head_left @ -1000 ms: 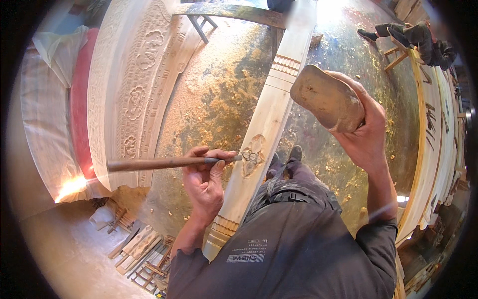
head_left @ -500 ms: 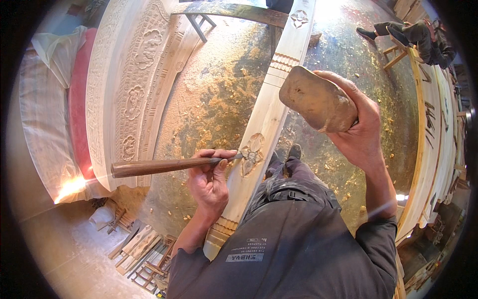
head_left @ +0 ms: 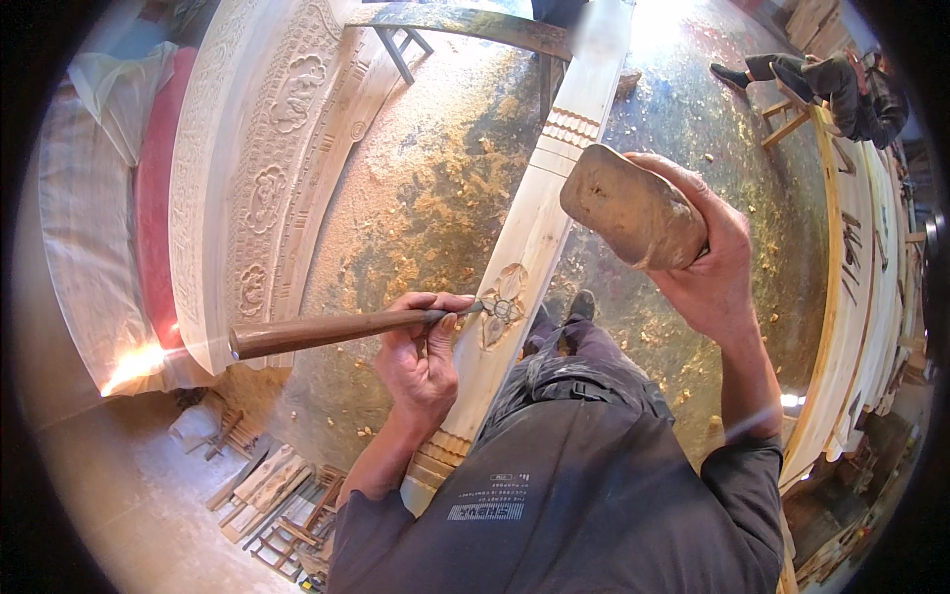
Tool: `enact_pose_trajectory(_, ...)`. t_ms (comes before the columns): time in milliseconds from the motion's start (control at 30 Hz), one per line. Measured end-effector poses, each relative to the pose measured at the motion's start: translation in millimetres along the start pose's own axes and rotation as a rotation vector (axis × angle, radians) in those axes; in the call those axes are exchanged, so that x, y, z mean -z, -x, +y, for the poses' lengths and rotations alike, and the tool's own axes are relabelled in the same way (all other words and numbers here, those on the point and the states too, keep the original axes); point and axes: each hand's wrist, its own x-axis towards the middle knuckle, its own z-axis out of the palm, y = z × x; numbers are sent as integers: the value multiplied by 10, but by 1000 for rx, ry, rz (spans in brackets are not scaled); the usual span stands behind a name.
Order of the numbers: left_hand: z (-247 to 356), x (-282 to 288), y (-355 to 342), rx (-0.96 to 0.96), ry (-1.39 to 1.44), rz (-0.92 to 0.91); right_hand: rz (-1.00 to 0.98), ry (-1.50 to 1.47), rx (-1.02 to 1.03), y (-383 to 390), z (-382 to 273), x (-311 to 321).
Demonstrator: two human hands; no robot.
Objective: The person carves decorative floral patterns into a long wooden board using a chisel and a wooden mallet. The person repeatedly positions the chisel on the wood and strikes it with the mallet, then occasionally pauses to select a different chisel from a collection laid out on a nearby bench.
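Left hand: we saw the left hand wrapped tight around the chisel, fingers closed on the shaft close to its cutting end.
Chisel: its brown wooden handle stuck out to the left, lying nearly level, and the tip touched the carved flower on the plank.
Right hand: the right hand was clenched on a wooden mallet, held up to the right of the plank and clear of the chisel.
Plank: the long pale plank ran from near, by our knees, toward the far side, with ribbed bands cut across it at both ends.
Left side: a carved curved panel with flower reliefs stood there.
Floor: wood chips lay scattered over it.
Far right: another person sat on a stool.
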Motion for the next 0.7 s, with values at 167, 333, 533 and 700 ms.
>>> enact_pose_trajectory(167,31,20,-3,0,-126,-31,-2,-2,-3,9,-8,-19)
enact_pose_trajectory(333,165,8,-69,-33,-360,-87,-17,-13,23,-21,-41,-33)
enact_pose_trajectory(533,302,-89,-246,-15,-450,-126,-13,84,155,-260,-102,48)
enact_pose_trajectory(700,257,-101,-336,-26,-470,-122,46,252,118,-586,-422,133)
